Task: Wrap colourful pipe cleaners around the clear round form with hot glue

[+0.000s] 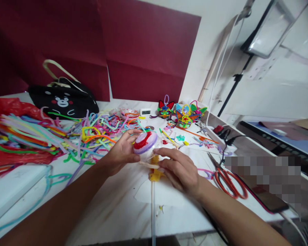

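My left hand [123,148] curls around the side of a clear ball [150,155], its fingers and thumb gripping it. Bands of white, red and purple fuzzy pipe cleaner [145,143] cover the ball's upper left part. My right hand [179,169] is closed at the ball's right side, with a thin pale strip [148,165] pinched in its fingers. Just below the ball is a yellow piece [155,174], partly hidden by the right fingers; I cannot tell whether they touch it. A long translucent rod [153,212] runs from it toward me.
Loose pipe cleaners [100,128] heap at the left beside a red plastic bag [17,106]. Behind stand a black bag [63,99], a small digital clock [145,112] and colourful animal-faced ornaments [183,118]. Orange-handled scissors [227,179] and a phone [264,191] lie right.
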`<control>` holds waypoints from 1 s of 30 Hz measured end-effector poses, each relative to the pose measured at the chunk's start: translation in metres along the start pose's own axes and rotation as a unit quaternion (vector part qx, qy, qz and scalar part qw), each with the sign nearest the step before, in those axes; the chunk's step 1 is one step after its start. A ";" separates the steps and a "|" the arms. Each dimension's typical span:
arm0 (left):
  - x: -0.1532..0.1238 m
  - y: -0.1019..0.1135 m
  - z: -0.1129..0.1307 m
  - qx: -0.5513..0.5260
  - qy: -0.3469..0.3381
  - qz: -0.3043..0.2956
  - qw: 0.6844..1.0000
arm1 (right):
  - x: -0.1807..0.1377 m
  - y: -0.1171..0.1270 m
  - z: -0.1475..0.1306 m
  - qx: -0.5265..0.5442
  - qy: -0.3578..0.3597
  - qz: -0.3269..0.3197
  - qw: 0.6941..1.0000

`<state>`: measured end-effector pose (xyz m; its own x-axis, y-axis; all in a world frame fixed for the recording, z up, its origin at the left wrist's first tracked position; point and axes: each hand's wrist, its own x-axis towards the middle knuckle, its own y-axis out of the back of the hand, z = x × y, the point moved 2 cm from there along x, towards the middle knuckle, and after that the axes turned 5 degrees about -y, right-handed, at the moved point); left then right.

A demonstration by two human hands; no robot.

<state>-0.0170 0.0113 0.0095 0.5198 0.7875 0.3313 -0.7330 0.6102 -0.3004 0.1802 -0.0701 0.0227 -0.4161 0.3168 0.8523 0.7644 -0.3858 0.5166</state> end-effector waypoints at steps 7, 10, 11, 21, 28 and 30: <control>-0.002 -0.005 -0.002 -0.010 0.016 -0.014 1.000 | -0.002 -0.005 -0.001 0.018 0.016 -0.023 0.999; -0.003 -0.005 -0.004 0.010 0.015 -0.001 1.000 | -0.001 -0.007 -0.003 0.016 0.018 -0.038 0.999; -0.003 -0.005 -0.004 0.023 0.016 0.006 1.000 | -0.001 -0.008 -0.004 0.017 0.020 -0.046 0.999; -0.003 0.000 0.001 0.062 -0.001 0.007 0.998 | -0.005 -0.005 -0.001 0.066 -0.057 -0.026 0.996; -0.004 0.002 0.003 0.078 -0.034 -0.011 0.996 | -0.004 -0.004 0.003 0.118 -0.108 0.000 0.987; -0.004 0.003 0.003 0.081 -0.033 -0.005 0.996 | -0.004 -0.003 0.002 0.123 -0.101 -0.004 0.987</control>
<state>-0.0227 0.0098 0.0098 0.5020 0.7703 0.3932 -0.7919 0.5922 -0.1491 0.1805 -0.0683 0.0178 -0.3352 0.4947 0.8019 0.8683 -0.1681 0.4666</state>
